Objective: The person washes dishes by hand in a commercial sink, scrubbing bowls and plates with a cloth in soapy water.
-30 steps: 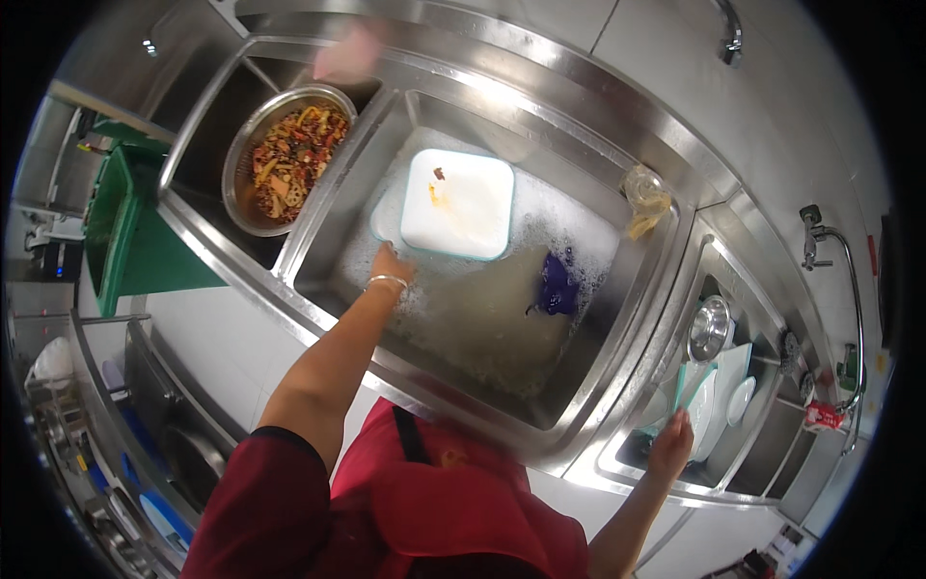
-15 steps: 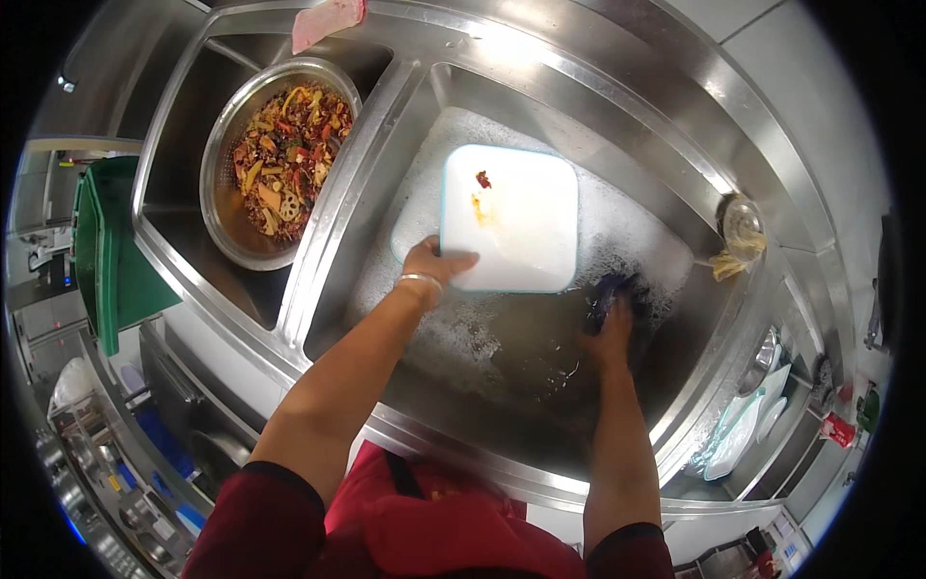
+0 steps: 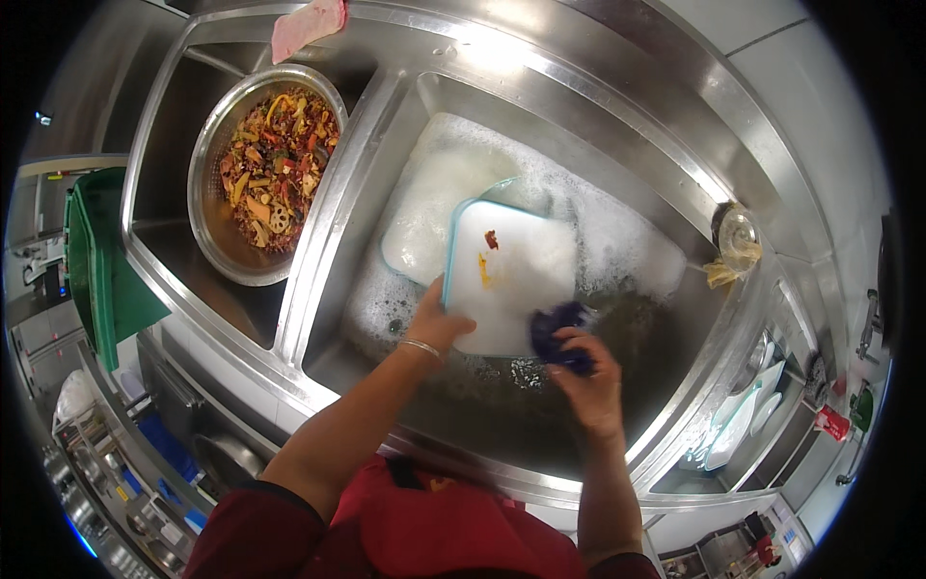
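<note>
A white square plate with a pale blue rim [image 3: 516, 256] is tilted over the soapy water, red and yellow food stains on its face. My left hand [image 3: 437, 326] grips its lower left edge, thumb over the face and the other fingers hidden behind. In my right hand [image 3: 590, 381] is a dark blue scrubbing cloth [image 3: 562, 336], bunched by the fingers at the plate's lower right corner. Another white plate [image 3: 413, 246] lies in the suds behind, partly covered, and a clear bluish curved rim [image 3: 521, 188] shows just beyond the held plate.
The steel sink [image 3: 381, 145] surrounds my hands. In the left basin stands a perforated metal bowl [image 3: 207, 207] of food scraps. A pink cloth [image 3: 307, 29] rests on the far ledge, a strainer [image 3: 739, 236] with yellowish scraps at right. White dishes [image 3: 733, 429] stand in the right basin; a green bin [image 3: 106, 261] is left.
My right hand has come up out of the water with the dark cloth and moved left to the plate. The plate has come nearer and tilted, uncovering more of the plate behind.
</note>
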A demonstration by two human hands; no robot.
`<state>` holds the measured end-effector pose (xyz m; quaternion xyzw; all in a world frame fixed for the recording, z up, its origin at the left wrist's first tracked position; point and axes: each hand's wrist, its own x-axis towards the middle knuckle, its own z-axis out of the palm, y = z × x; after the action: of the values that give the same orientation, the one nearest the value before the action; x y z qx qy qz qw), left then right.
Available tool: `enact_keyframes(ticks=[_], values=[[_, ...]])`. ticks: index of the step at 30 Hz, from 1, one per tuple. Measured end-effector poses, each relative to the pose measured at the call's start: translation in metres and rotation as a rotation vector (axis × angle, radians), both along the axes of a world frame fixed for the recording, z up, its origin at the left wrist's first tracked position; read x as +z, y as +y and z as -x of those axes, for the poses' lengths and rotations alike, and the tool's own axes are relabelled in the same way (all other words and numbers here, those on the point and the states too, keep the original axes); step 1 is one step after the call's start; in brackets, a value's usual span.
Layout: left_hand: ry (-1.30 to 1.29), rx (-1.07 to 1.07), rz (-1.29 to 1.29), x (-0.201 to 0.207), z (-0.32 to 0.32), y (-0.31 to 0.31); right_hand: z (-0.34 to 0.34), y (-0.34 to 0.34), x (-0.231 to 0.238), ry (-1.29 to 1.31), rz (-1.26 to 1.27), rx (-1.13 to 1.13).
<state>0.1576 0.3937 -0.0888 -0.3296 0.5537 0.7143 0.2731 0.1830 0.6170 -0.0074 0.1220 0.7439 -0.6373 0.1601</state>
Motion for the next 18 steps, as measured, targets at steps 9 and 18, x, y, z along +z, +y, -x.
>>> enact_keyframes(ticks=[9, 18], values=[[-0.233, 0.110, -0.173, -0.008, -0.040, 0.016, 0.044, -0.072, -0.120, 0.379, -0.424, 0.346], [-0.253, 0.345, -0.153, -0.013, -0.052, 0.023, -0.051, 0.005, -0.147, 0.368, -0.825, 0.156]])
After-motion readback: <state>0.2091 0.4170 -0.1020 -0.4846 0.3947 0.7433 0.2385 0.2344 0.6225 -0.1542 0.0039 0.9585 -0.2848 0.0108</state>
